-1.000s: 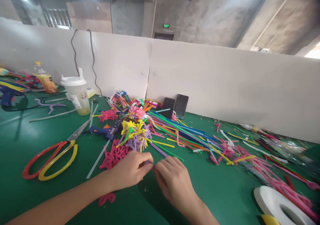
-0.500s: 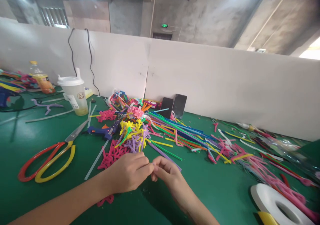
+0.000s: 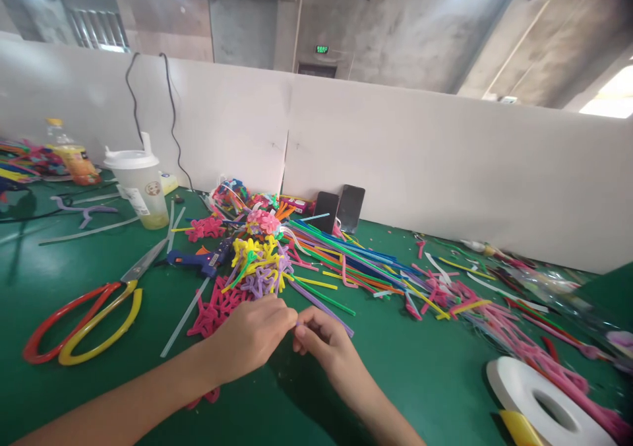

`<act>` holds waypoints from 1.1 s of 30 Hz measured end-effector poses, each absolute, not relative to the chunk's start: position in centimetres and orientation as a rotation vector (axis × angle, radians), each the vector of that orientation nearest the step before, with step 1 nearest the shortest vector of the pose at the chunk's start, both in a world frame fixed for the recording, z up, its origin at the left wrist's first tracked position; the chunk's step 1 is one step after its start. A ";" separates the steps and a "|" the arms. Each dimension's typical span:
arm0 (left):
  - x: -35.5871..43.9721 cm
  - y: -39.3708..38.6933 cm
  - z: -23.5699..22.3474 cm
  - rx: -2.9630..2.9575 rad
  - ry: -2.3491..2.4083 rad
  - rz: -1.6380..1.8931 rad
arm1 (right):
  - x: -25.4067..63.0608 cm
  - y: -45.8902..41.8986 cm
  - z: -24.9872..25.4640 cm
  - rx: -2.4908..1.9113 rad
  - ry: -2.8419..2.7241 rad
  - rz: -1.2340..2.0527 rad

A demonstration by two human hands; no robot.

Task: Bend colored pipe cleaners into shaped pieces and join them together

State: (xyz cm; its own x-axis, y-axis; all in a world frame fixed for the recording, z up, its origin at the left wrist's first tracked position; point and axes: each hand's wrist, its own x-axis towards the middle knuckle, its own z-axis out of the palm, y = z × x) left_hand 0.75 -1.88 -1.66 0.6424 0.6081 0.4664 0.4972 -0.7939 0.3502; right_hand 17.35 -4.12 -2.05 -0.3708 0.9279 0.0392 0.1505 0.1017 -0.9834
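Note:
My left hand [image 3: 257, 332] is closed, with its thumb and fingertips brought against those of my right hand [image 3: 324, 340]. Both pinch what looks like a purple pipe cleaner [image 3: 298, 324]; only a speck of it shows, and the fingers hide the rest. Just beyond my left hand lie pink pipe-cleaner shapes [image 3: 217, 307], partly covered by it. Behind them is a heap of yellow bent pipe cleaners [image 3: 257, 251] and purple ones [image 3: 267, 280]. A blue glue gun [image 3: 192, 260] rests left of that heap.
Scissors [image 3: 106, 314] with red and yellow handles lie at left, near a lidded cup [image 3: 143, 195] and a juice bottle [image 3: 74, 159]. Loose pipe cleaners [image 3: 356, 261] spread rightward. Two phones [image 3: 351, 208] lean by the white partition [image 3: 445, 175]. A white tape roll [image 3: 524, 380] sits at front right.
The view has shifted slightly, so everything sits a little further left. My hands stay fingertip to fingertip, and a speck of purple now shows between them.

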 end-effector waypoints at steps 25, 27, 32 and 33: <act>0.9 -2.5 -0.8 2.502 0.901 0.872 | 17.4 -4.4 -0.9 -1.117 -1.688 1.166; 1.4 -2.7 -0.5 2.065 0.982 0.820 | 17.5 -4.8 -1.0 -1.161 -1.873 0.765; 2.2 -2.8 -0.8 1.168 0.875 0.632 | 17.8 -5.4 -1.4 -0.969 -2.322 -0.176; 2.2 -2.7 -0.8 1.127 0.866 0.642 | 17.9 -5.4 -1.5 -0.956 -2.349 -0.262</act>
State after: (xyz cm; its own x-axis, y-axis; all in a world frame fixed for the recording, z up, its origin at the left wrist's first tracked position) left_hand 2.24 -2.75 -0.83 0.5278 0.8083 -0.2611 -0.0153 0.3164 0.9485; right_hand 17.89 -5.42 -1.50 -0.5729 0.5748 0.5843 0.6893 0.7236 -0.0360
